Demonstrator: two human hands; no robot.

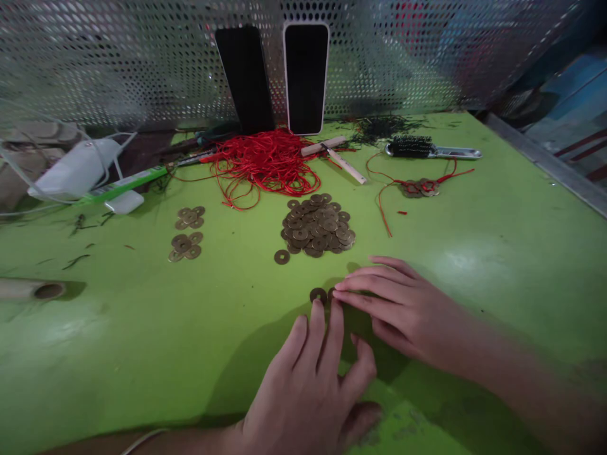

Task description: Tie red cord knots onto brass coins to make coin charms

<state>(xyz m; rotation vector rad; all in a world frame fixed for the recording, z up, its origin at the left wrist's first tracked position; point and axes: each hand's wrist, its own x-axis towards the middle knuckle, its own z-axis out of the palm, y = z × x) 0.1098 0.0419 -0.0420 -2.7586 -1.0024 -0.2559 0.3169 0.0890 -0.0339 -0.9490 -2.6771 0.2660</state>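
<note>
Two square-holed brass coins lie side by side on the green table: a left coin [317,294] and a right coin [331,294], the latter partly covered by fingertips. My left hand [315,373] reaches in from below, fingers apart, its fingertips at the near edges of both coins. From the right comes my right hand [398,300], fingers stretched out, with its fingertips touching the right coin. Just beyond is a heaped coin pile [317,226], and a single coin [281,256] sits at its near left. Two small coin clusters [190,217] [185,246] lie further left.
Behind the pile is tangled red cord [270,161]. Two phones, one black [245,76] and one white-framed [306,76], lean against a perforated metal panel [156,63]. A hairbrush [412,147] and corded coins [421,188] are at right; a tube [28,289] lies left.
</note>
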